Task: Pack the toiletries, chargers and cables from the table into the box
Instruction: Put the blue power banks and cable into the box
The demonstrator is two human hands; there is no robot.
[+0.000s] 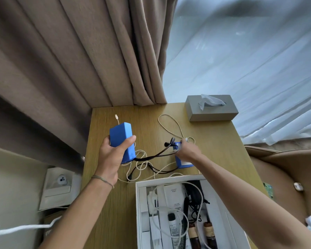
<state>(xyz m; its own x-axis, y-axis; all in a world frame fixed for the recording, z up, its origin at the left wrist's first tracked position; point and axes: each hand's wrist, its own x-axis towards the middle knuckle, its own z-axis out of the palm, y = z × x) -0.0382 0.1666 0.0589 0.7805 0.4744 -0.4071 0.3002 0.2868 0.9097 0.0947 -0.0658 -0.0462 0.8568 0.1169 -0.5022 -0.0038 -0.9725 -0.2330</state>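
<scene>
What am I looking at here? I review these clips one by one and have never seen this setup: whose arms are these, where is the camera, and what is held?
There is no machine: a person wears one wide-angle camera on the head, looking down at their own bare arms. The left hand grips a blue block lifted off the wooden table. The right hand reaches onto a second blue block lying on the table; its grip is blurred. Loose cables trail between them. A grey tissue box stands at the far edge. The white box nearest the camera already holds bottles and cords.
</scene>
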